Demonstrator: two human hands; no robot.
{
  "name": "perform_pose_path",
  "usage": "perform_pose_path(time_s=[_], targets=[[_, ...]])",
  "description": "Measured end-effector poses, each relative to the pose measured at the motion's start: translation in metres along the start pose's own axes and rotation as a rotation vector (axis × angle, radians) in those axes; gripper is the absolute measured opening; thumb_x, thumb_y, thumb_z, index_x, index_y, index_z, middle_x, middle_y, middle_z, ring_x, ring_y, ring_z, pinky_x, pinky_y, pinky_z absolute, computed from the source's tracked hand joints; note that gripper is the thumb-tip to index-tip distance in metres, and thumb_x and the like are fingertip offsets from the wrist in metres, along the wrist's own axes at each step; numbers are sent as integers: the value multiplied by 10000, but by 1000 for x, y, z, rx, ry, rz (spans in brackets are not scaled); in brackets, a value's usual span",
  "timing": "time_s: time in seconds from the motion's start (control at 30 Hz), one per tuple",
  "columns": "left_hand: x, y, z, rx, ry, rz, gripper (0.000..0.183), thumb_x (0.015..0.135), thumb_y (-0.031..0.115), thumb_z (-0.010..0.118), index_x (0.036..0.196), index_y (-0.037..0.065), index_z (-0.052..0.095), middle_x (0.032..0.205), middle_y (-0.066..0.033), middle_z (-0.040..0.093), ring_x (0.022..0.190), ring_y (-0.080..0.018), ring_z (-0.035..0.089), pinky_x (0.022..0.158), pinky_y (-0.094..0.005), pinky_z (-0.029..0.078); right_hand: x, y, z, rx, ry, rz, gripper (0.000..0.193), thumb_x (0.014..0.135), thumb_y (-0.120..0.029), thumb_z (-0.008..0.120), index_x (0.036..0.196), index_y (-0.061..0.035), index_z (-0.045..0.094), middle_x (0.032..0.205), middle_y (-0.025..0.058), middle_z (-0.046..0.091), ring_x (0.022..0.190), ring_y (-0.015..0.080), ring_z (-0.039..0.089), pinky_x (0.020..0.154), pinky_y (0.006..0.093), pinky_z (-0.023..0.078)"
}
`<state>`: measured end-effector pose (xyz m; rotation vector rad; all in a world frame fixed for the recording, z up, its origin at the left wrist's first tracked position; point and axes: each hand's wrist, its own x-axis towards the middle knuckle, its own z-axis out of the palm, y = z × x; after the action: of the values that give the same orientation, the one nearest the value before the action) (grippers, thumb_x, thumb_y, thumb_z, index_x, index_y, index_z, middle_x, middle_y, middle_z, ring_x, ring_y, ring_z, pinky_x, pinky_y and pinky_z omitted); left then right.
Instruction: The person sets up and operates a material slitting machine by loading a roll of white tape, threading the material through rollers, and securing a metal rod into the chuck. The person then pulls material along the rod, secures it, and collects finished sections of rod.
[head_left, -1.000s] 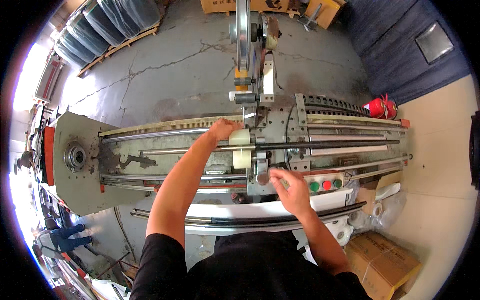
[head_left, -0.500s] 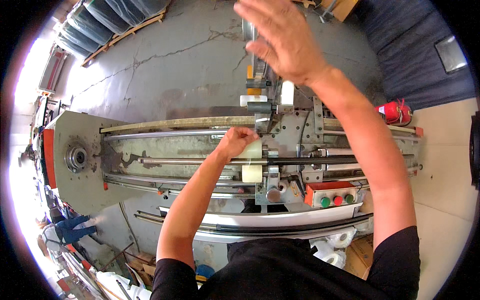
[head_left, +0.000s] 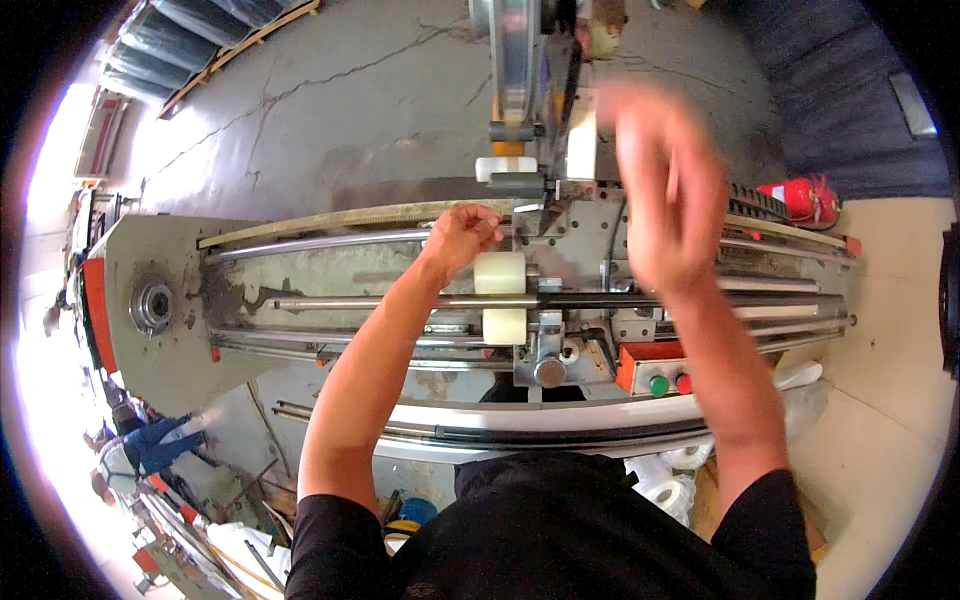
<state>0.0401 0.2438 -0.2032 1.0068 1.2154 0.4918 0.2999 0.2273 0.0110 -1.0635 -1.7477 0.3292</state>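
A: What is seen around the long rod?
B: A winding-type machine (head_left: 165, 235) is seen beneath the long rod (head_left: 390, 303) and past both its ends. A metal carriage plate (head_left: 581, 228) is crossed by the rod's dark right part. An orange-sided button box (head_left: 640, 362) is set on the rod's near side, partly hidden by a forearm.

A: And the hands?
B: The right hand (head_left: 687, 225) is held up over the rod's right part, badly blurred; whether its fingers are spread or pressed together cannot be told. The left hand (head_left: 460, 243) is held just beyond the rod, its thumb and fingers bunched; whether something thin is pinched cannot be made out.

A: Where is the roller?
B: The cream roller (head_left: 500, 270) is crossed by the rod, with pale surface shown on both sides. A round knob (head_left: 550, 373) is placed on the rod's near side.

A: What has been changed?
B: The right hand has been lifted from beside the knob and carried over the rod. The knob, it is judged, is left unattended, and only the left hand is kept near the roller.
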Motion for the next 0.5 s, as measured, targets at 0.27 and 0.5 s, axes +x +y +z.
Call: perform_pose_path(time_s=[0.27, 0.5], targets=[[-38, 4, -39, 194, 26, -112, 195, 1083, 211, 670, 1156, 37, 721, 959, -34, 744, 821, -121, 693, 700, -286, 581, -186, 6, 17, -266, -496, 315, 398, 889, -210, 798, 1235, -39, 699, 1230, 118, 693, 1147, 326, 626, 1076, 469, 440], [-51, 1, -53, 400, -87, -161, 217, 1033, 196, 722, 1151, 19, 764, 903, -42, 753, 797, -124, 682, 747, -300, 598, -191, 15, 28, -351, -532, 197, 373, 844, -161, 803, 1186, -63, 692, 1142, 78, 693, 1114, 289, 625, 1041, 443, 446]])
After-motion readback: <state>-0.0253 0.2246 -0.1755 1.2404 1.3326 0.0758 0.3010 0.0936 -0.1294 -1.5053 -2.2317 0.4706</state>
